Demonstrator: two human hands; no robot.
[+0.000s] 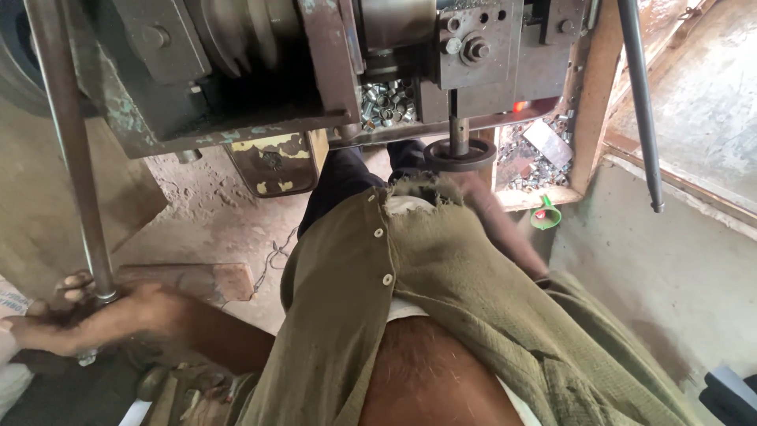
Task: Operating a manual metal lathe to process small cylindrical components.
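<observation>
Your left hand (75,315) is low at the left edge, fingers curled tight round the bottom of a long steel lever (67,142) that runs up & slightly left past the machine body (236,71). Your right hand isn't visible: the forearm (505,229) goes up under the press, hand hidden behind the torn olive shirt (441,292), so can't tell re: its fingers. A dark ring (460,155) sits round the vertical punch shaft (457,126), w/ small metal sleeves (388,102) piled in the machine just left of it. Green funnel (546,214) lies right of the forearm.

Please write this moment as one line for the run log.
left hand: grips steel lever rod | right hand: hidden behind shirt | press die ring: under ram
</observation>
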